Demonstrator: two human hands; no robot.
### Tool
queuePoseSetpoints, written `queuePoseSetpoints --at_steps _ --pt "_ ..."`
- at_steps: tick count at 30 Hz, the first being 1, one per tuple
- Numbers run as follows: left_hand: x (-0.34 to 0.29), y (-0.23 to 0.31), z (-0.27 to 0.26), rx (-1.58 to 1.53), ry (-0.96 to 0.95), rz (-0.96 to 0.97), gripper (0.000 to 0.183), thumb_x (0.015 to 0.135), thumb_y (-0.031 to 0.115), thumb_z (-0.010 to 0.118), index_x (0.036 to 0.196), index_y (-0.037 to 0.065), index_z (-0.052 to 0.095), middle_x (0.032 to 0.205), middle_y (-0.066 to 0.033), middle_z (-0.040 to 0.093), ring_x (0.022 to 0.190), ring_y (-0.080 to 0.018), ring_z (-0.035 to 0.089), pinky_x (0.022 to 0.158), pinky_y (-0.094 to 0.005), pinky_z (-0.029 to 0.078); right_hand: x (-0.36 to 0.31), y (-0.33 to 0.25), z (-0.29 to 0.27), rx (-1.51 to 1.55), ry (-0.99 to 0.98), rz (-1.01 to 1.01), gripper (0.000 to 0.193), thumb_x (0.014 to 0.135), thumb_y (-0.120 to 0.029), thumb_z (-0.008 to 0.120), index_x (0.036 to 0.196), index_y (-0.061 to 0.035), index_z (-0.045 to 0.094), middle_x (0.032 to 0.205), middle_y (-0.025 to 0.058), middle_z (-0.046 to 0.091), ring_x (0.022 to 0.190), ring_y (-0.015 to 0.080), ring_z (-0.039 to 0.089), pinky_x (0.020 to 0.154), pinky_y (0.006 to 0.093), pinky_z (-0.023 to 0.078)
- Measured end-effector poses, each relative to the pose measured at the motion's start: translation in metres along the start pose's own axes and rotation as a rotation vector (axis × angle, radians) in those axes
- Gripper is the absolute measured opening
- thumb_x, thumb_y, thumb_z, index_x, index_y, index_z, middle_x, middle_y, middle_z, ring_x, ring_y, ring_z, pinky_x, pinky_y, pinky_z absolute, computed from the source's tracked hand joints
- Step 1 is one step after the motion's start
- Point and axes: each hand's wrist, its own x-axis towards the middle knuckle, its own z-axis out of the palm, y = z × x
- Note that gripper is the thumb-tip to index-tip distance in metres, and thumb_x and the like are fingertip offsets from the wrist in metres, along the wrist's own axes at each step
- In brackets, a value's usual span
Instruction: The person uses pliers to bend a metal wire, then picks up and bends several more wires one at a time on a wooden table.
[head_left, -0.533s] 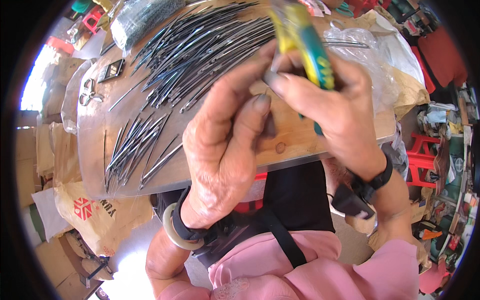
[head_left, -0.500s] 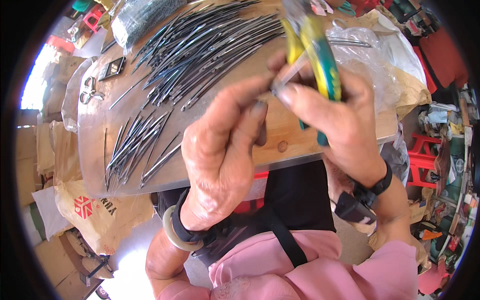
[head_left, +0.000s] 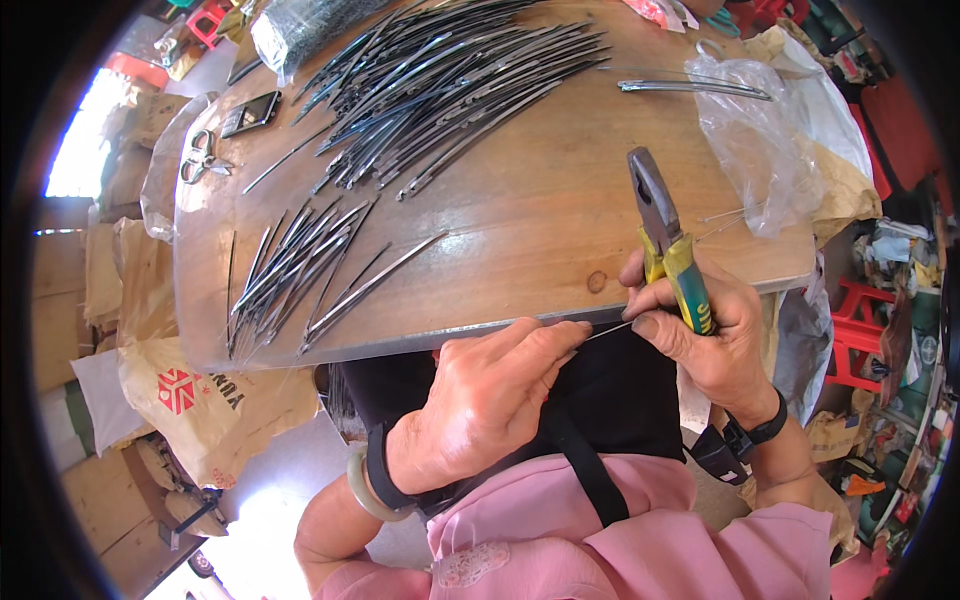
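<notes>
Over the near table edge, my left hand (head_left: 485, 385) is closed, fingertips pinching one end of a thin metal wire or strip (head_left: 607, 331). Its other end sits between the thumb and finger of my right hand (head_left: 718, 345). That same hand grips combination pliers (head_left: 678, 262) with yellow and green handles, jaws pointing up and away over the wood. The wire's ends are hidden by my fingers. On the table left of my hands lies a small bunch of thin dark metal strips (head_left: 290, 270); behind it spreads a larger pile of them (head_left: 430, 100).
Scissors (head_left: 203, 160) and a black phone-like device (head_left: 250, 114) lie at the table's left. Several strips (head_left: 690, 88) rest at the far right beside clear plastic (head_left: 755, 150). Paper sacks (head_left: 215, 410) stand left of the wooden table (head_left: 540, 240); red stools (head_left: 858, 330) are on the right.
Both hands have come down and nearer to me, off the middle of the table to its near edge. The pliers have lowered with my right hand, and the wire now stretches between both hands.
</notes>
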Motion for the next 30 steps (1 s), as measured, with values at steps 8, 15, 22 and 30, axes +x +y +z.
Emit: queuePoseSetpoints --at_steps 8,15,22,30 --pt "0.068 -0.068 -0.062 0.655 0.245 -0.071 0.026 0.082 0.009 0.067 0.106 0.0 0.066 0.092 -0.0156 0.062 0.086 -0.0344 0.062 0.077 -0.0387 0.049 -0.017 0.025 -0.013 0.637 0.223 0.371 0.017 0.086 -0.013 0.071 0.092 0.0025 0.067 0.106 0.0131 0.062 0.086 0.0186 0.058 0.072 0.0304 0.047" --pt "0.081 -0.088 -0.054 0.807 0.088 -0.145 0.015 0.082 0.009 0.063 0.094 0.0 0.063 0.088 -0.0155 0.059 0.082 -0.0372 0.06 0.071 -0.0437 0.048 -0.032 0.035 -0.031 1.303 0.255 0.543 0.016 0.084 -0.015 0.071 0.089 -0.0028 0.062 0.111 0.0105 0.051 0.087 0.0191 0.051 0.065 0.0305 0.043" --pt "0.07 -0.077 -0.061 0.73 0.187 -0.106 0.011 0.082 0.009 0.06 0.09 0.001 0.056 0.088 -0.016 0.057 0.088 -0.0369 0.056 0.074 -0.0461 0.046 -0.035 0.039 -0.022 1.397 0.173 0.486 0.017 0.082 -0.015 0.073 0.09 -0.0037 0.063 0.113 0.0101 0.051 0.087 0.0188 0.051 0.066 0.0306 0.043" --pt "0.056 -0.077 -0.059 0.176 0.306 -0.302 0.011 0.091 0.007 0.057 0.098 -0.001 0.059 0.073 -0.0102 0.063 0.065 -0.0191 0.061 0.057 -0.0347 0.046 -0.036 0.034 -0.01 1.232 0.2 0.541 0.015 0.081 -0.006 0.07 0.095 -0.001 0.065 0.113 0.0138 0.055 0.088 0.0209 0.054 0.067 0.0322 0.045"
